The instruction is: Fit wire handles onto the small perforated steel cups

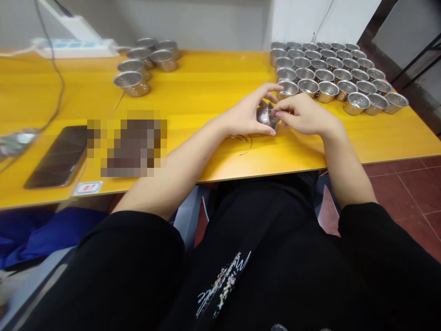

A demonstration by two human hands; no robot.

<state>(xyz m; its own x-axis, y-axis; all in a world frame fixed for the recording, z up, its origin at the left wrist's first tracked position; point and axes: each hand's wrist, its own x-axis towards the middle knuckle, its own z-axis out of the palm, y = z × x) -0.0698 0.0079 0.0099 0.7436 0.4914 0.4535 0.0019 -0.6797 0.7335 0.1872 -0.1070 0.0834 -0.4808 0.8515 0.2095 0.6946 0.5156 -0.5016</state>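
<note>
A small metal cup with holes (264,116) is tilted on its side above the yellow table, its mouth turned to the right. My left hand (250,111) grips it, with the thumb below and the fingers curved over the top. At the cup's mouth, the fingers of my right hand (303,112) are pinched together; what they hold, if anything, is too small to tell. Thin curved wires (246,141) lie on the table just below my left hand.
Rows of perforated metal cups (327,90) fill the table's back right. Several more (132,83) stand at the back left, near a white power strip (79,48). A dark phone (58,156) and a blurred-out object (129,147) lie at the left. The front edge runs below my forearms.
</note>
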